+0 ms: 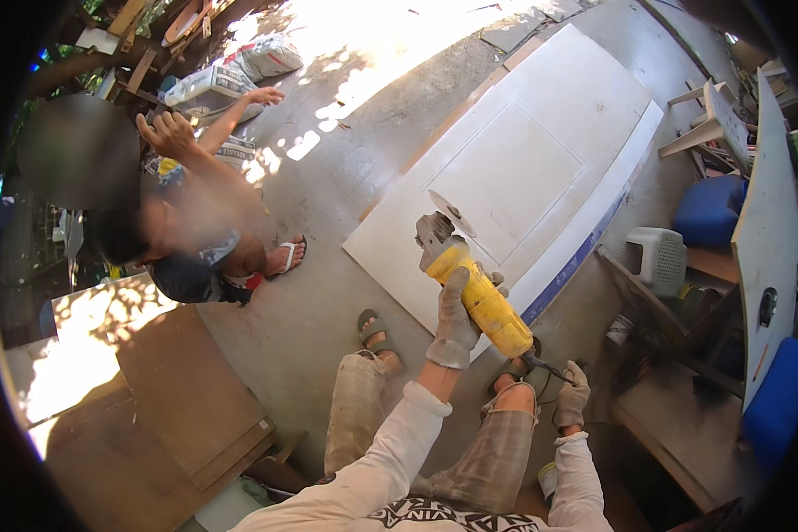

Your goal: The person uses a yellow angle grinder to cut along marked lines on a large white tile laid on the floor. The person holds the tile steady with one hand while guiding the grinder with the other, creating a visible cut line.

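A yellow angle grinder (495, 312) is in my gloved left hand (455, 326), whose fingers wrap round its body. The thin cutting disc (452, 213) points away from me, over the near part of a white panelled door (523, 168) lying flat below. I cannot tell whether the disc is spinning. From the tool's back end a dark cord (548, 364) runs to my gloved right hand (573, 397), which is closed on it beside my right knee. Grey knitted gloves cover both hands.
Another person (206, 222) squats on the left, one arm raised, near several sacks (266, 58). Brown boards (186, 390) lie at lower left. On the right are a grey plastic stool (656, 257), a white chair (714, 120), a blue container (709, 211) and a leaning pale panel (762, 239).
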The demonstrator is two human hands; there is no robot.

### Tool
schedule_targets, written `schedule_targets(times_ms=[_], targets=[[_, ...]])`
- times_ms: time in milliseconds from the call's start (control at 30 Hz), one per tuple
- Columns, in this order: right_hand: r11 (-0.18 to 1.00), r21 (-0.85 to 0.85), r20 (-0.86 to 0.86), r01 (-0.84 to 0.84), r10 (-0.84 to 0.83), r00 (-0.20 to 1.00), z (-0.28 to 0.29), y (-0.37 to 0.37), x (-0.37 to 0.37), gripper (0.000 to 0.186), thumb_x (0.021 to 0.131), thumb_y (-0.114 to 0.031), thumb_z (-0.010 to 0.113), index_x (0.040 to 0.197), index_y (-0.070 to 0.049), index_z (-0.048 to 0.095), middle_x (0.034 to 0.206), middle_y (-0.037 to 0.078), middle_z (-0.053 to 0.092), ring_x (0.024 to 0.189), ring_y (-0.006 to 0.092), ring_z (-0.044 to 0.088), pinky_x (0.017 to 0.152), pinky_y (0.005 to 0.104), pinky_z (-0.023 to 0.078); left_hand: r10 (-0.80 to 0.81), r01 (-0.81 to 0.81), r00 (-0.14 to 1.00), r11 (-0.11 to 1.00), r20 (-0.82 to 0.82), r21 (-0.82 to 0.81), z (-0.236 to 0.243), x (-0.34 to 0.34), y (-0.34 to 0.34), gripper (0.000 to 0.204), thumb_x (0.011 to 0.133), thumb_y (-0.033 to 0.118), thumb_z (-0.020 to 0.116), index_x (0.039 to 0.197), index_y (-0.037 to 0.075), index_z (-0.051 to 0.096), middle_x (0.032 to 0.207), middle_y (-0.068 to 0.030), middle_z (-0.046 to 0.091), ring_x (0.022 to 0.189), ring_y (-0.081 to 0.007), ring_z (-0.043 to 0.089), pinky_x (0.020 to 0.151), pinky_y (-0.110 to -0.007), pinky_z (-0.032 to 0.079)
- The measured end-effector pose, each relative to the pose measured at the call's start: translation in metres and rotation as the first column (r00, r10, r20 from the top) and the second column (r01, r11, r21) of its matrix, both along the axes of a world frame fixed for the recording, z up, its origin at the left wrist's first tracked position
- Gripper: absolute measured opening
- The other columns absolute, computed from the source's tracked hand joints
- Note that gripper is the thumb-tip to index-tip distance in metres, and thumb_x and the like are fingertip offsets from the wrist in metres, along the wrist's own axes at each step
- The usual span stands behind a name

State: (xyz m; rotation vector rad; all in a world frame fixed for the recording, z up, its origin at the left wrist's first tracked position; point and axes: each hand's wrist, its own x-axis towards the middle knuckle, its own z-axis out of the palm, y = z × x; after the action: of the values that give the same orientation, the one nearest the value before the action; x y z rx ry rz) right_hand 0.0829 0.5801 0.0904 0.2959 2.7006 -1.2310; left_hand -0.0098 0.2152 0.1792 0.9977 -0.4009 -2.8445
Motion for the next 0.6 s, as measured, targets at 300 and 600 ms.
schedule_targets(times_ms=[300, 600], targets=[[0.784, 0.422, 0.098, 0.456, -0.539, 0.837, 0.135, -0.105, 0.03, 0.051, 0.112, -0.049, 0.053, 0.102, -0.004, 0.074, 0.076, 0.014, 0.07, 0.067, 0.0334, 0.068, 0.062, 0.0443, 0.055, -0.265, 0.28, 0.958, 0.948, -0.112, 0.153, 0.203, 0.029, -0.096, 0.058, 0.089, 0.047, 0.085, 0.122, 0.007, 0.058, 0.11, -0.0164, 0.069, 0.091, -0.0271, 0.075, 0.082, -0.044, 0.066], [0.509, -0.508, 0.308, 0.695, -0.646, 0.698, 0.218, -0.191, -0.009, 0.021, 0.112, -0.027, 0.061, 0.108, -0.007, 0.067, 0.076, -0.001, 0.059, 0.058, 0.0096, 0.055, 0.05, 0.0285, 0.048, -0.44, 0.436, 0.893, 0.898, -0.092, -0.066, 0.27, -0.027, -0.186, 0.059, 0.091, 0.048, 0.084, 0.123, 0.007, 0.058, 0.109, -0.016, 0.069, 0.094, -0.0291, 0.072, 0.088, -0.048, 0.063]])
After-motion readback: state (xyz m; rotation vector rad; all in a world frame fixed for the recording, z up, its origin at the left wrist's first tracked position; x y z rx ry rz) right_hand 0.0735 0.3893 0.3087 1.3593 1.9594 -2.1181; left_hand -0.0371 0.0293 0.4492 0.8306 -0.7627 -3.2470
